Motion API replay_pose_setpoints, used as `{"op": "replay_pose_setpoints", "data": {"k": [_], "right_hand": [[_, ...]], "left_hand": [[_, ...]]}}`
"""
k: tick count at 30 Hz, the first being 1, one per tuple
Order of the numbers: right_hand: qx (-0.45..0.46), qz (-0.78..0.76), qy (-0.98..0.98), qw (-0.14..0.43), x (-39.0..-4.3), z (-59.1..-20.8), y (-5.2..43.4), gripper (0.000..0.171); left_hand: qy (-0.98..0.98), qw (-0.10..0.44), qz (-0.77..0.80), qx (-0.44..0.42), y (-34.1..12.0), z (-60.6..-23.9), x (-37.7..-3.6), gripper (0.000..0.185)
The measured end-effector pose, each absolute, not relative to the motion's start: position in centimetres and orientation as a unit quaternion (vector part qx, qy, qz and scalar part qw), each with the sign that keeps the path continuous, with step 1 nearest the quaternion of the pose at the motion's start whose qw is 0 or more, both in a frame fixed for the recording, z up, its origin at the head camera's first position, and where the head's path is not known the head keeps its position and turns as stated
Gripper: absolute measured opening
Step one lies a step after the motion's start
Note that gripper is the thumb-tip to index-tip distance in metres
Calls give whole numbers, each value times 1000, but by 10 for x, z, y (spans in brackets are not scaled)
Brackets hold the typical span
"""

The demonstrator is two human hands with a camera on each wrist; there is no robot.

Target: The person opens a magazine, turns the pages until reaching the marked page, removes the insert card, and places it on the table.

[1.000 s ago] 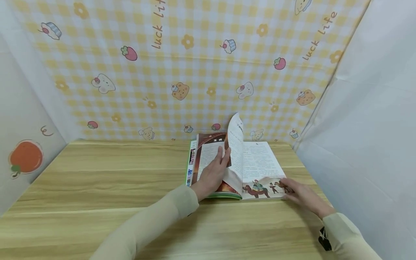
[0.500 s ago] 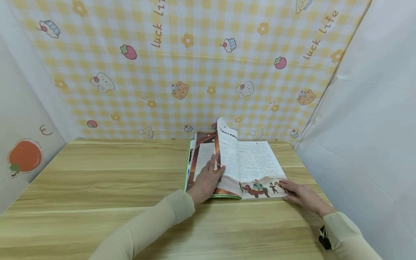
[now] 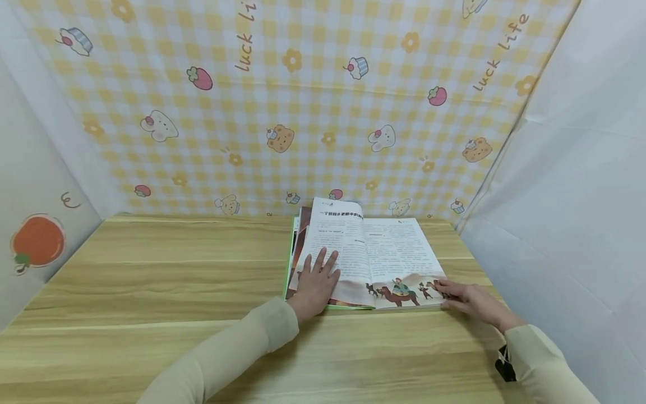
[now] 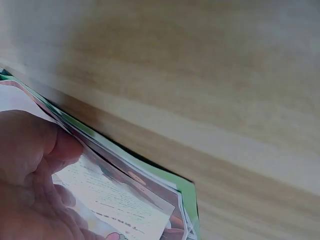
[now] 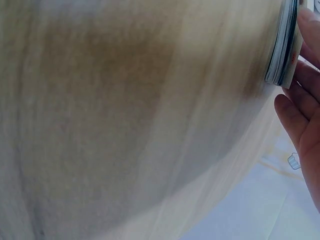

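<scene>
Left hand (image 3: 315, 287), fingers spread, rests on open, green-edged paper book (image 3: 398, 249); right hand (image 3: 478, 304) pinches its lower corner. Printed reddish-brown camel (image 3: 396, 297) shows in head view only

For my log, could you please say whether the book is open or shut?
Open: the book lies spread, its left page under the left hand, its right page showing.

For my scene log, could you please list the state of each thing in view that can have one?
Book: open on the table
Left page: slightly curved
Left hand: fingers spread on the left page
Right hand: touching the book's near right corner, grip unclear
Cloth: hanging behind the table
</scene>
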State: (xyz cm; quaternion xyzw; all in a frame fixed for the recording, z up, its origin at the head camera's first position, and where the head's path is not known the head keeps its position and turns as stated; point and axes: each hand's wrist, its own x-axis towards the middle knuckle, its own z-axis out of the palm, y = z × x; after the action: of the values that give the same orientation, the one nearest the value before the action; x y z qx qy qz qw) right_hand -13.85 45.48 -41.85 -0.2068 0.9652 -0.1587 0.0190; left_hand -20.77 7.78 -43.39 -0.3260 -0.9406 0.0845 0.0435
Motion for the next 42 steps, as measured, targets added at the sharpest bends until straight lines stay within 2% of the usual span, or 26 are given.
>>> {"op": "replay_pose_setpoints", "data": {"k": [5,24,32,36,42], "right_hand": [[-198,-164,965,45,-140,-418,456,49],[-207,-168,962,49,-143,-417,458,48],[-208,-177,960,59,-144,-414,457,47],[-218,-183,957,55,-145,-409,457,45],[-218,-200,952,77,-149,-405,461,42]], "left_hand": [[-937,34,89,-337,76,-436,-205,45],[-939,-16,76,-336,73,-435,-195,43],[-936,-21,55,-348,70,-433,-194,54],[-934,-17,68,-351,71,-430,-194,55],[-932,-9,60,-356,74,-426,-193,53]]}}
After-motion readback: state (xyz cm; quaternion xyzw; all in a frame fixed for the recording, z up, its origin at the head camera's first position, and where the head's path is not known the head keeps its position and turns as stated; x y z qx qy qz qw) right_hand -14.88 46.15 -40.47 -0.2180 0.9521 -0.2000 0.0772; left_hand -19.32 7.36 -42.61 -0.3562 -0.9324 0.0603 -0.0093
